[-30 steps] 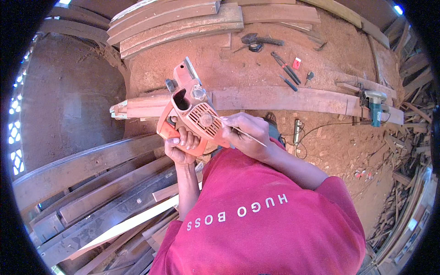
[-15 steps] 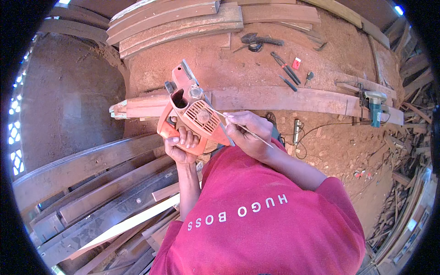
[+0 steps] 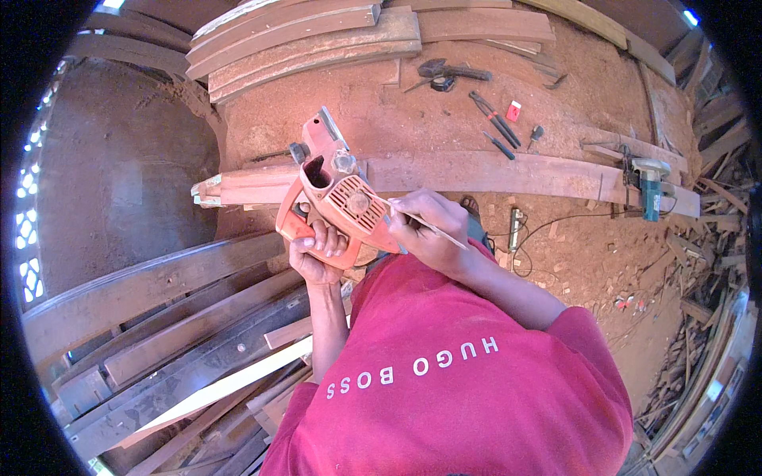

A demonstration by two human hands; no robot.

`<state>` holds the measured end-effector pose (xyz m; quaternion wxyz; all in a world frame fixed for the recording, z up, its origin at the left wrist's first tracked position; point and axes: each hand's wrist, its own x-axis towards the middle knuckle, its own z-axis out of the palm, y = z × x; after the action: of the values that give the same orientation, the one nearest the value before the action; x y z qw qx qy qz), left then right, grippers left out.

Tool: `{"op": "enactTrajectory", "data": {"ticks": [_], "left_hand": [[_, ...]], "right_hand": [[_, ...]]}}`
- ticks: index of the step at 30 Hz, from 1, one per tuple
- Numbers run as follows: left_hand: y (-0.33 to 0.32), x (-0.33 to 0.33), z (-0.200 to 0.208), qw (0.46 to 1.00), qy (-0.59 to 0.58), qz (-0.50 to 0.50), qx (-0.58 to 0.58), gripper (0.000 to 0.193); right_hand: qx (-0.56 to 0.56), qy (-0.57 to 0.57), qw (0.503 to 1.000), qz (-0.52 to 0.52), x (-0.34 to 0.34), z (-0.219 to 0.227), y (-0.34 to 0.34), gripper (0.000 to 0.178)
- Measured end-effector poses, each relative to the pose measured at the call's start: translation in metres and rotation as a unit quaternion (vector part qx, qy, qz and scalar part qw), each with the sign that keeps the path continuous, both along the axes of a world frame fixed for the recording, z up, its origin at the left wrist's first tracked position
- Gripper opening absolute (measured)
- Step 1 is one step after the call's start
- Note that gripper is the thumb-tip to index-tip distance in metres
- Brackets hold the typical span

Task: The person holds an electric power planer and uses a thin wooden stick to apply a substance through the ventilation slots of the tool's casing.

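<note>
My left hand [image 3: 319,252] is wrapped round the handle of an orange electric hand planer [image 3: 349,208], holding it up tilted in front of my body. Its vented side and a dark round opening face up, and the grey front end points away from me. Between the fingers of my right hand [image 3: 429,224] is pinched a thin light stick [image 3: 432,228], close beside the planer's lower right edge. The stick's far tip is hard to make out against the planer and my fingers.
A long board [image 3: 492,176] lies across beyond my hands, with a green power tool [image 3: 651,190] on its right end. Pliers [image 3: 494,119], a hammer [image 3: 452,71] and a small red-and-white box [image 3: 513,111] lie further off. Stacked planks [image 3: 317,47] stand at the back; timber [image 3: 159,317] fills the left.
The planer has shifted slightly to the right and toward me in my left hand. My right hand has moved only a little, and less of the stick shows along the planer's edge.
</note>
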<state>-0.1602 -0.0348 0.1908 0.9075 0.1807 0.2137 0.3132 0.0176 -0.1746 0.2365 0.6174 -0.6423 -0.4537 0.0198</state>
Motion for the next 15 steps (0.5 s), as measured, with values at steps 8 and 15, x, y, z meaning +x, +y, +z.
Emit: {"op": "enactTrajectory", "data": {"ticks": [8,15], "left_hand": [[0.002,-0.002,-0.003,0.999,0.014,-0.016,0.025,0.016],[0.006,-0.006,-0.005,0.997,-0.005,-0.054,0.058,0.015]], "right_hand": [[-0.069,0.028,0.996,0.042,0.008,0.009,0.011,0.008],[-0.144,0.071,0.982,0.101,0.031,0.035,0.015,0.012]]}}
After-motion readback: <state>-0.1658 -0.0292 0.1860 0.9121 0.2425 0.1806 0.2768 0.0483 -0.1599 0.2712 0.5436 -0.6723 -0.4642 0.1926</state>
